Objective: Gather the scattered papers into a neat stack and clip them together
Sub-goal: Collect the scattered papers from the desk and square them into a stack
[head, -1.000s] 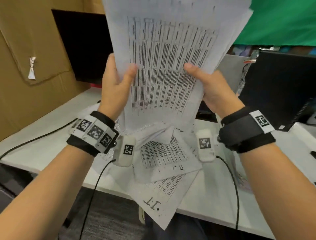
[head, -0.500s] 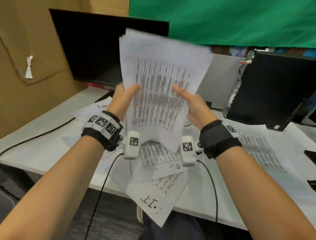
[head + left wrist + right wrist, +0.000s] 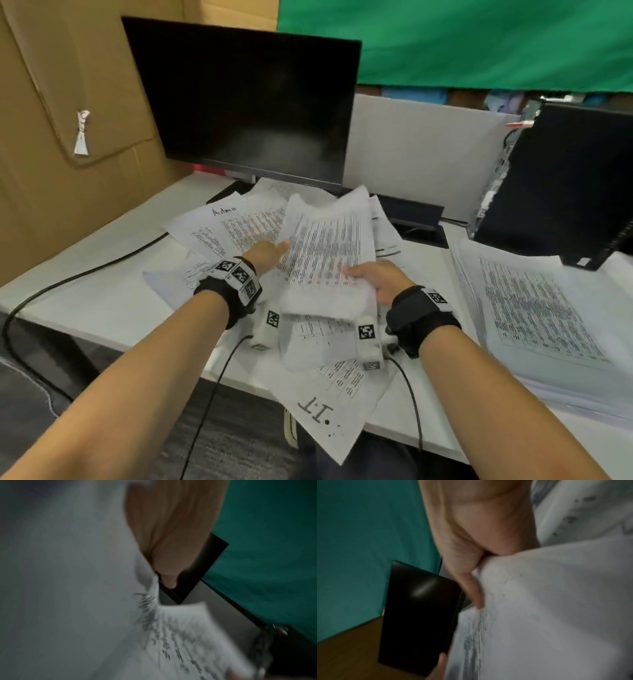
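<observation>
A bundle of printed papers (image 3: 329, 253) lies tilted low over the desk, held at both sides. My left hand (image 3: 270, 251) grips its left edge with the thumb on top. My right hand (image 3: 373, 277) grips the lower right edge the same way. Beneath the bundle lie loose sheets, one marked "Admin" (image 3: 212, 226) at the back left and one marked "I.T" (image 3: 329, 411) hanging over the desk's front edge. In the blurred wrist views the left hand (image 3: 171, 534) and right hand (image 3: 479, 534) each pinch the white papers (image 3: 188, 635) (image 3: 547, 615). No clip shows.
A dark monitor (image 3: 246, 99) stands behind the papers. A black computer case (image 3: 565, 185) sits at the right, with a separate thick stack of printed sheets (image 3: 534, 308) in front of it. Cardboard (image 3: 68, 102) walls the left side. A black cable (image 3: 85, 274) crosses the white desk.
Both hands have brought the bundle down from upright in front of the face to low over the scattered sheets on the desk, tipping it nearly flat.
</observation>
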Motion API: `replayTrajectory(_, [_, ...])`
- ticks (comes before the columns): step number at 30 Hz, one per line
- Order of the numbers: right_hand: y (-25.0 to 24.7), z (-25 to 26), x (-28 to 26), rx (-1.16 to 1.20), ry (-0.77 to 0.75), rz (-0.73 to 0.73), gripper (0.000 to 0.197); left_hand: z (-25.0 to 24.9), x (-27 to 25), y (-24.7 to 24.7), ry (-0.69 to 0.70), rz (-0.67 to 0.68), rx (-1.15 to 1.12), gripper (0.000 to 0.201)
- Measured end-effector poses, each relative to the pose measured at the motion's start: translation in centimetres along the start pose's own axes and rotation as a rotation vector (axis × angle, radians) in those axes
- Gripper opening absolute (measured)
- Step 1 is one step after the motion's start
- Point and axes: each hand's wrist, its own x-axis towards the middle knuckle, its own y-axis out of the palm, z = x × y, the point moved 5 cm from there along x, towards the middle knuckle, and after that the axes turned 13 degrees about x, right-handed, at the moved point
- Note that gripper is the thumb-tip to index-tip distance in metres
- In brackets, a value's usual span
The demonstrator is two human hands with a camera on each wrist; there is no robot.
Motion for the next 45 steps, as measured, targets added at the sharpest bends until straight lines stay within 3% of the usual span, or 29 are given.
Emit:
replayTrajectory(2, [-1.5, -0.7, 0.6, -0.03, -0.023, -0.165, 0.038, 2.8, 1.3, -1.8, -0.2, -0.199, -0.1, 0.06])
replayTrajectory(4, [-1.9, -1.2, 1.2, -0.025, -0.056, -0.166, 0.041, 6.4, 2.1, -3.5, -0.466, -0.351, -0.26, 0.089])
replayTrajectory(6, [-1.4, -1.1, 0.8, -0.055, -0.074, -0.109, 0.039, 8.3, 2.7, -4.1, -0.601, -0.336, -0.332, 0.118])
replayTrajectory(7, [-1.2, -1.1, 0.9, -0.096, -0.073, -0.085, 0.041, 8.6, 3.0, -4.2, -0.609, -0.317, -0.32, 0.121])
replayTrajectory(10, [-1.4, -1.3, 1.6, -0.233, -0.083, -0.11, 0.044, 7.8, 4.4, -4.0, -0.45, -0.298, -0.301, 0.098])
replayTrajectory(14, [-2.4, -1.7, 1.8, -0.242, -0.122, -0.188, 0.039, 5.2, 4.1, -2.5, -0.269, -0.285, -0.377, 0.062])
replayTrajectory(16, [-2.5, -1.7, 1.8, -0.228, -0.152, -0.195, 0.037, 3.6, 2.5, -3.7, -0.154, -0.439, -0.269, 0.047])
replayTrajectory(19, [-2.4, -1.7, 1.5, -0.284, -0.156, -0.177, 0.041, 0.2, -1.5, -7.2, 0.13, -0.669, -0.103, 0.026])
replayTrajectory(23, [-2.5, -1.9, 1.3, -0.232, -0.107, -0.093, 0.035, -4.6, -8.1, -11.4, 0.485, -0.911, 0.156, 0.028])
replayTrajectory(26, [-2.2, -1.9, 1.0, -0.232, -0.094, -0.061, 0.034, -7.8, -13.8, -14.4, 0.752, -1.019, 0.072, 0.026])
replayTrajectory(29, [-2.2, -1.8, 1.0, -0.251, -0.099, -0.065, 0.035, -8.8, -14.0, -16.1, 0.865, -0.869, -0.254, 0.018])
replayTrajectory(32, [-2.3, -1.8, 0.8, -0.238, -0.099, -0.053, 0.026, -7.5, -9.1, -13.8, 0.725, -0.645, -0.406, 0.027])
replayTrajectory(35, [-2.3, -1.9, 0.4, -0.194, -0.092, -0.053, 0.021, -4.6, -3.9, -8.4, 0.478, -0.421, -0.261, 0.022])
replayTrajectory(37, [-2.6, -1.7, 0.6, -0.172, -0.068, -0.083, 0.027, -2.4, -1.1, -5.5, 0.317, -0.351, -0.091, 0.036])
replayTrajectory(40, [-3.5, -1.2, 1.1, -0.141, -0.041, -0.171, 0.04, 0.3, 2.0, -3.0, 0.09, -0.226, -0.047, 0.054])
replayTrajectory(45, [-3.0, -1.6, 1.2, -0.077, -0.024, -0.155, 0.075, 1.1, 2.7, -0.3, -0.081, -0.097, 0.108, 0.058])
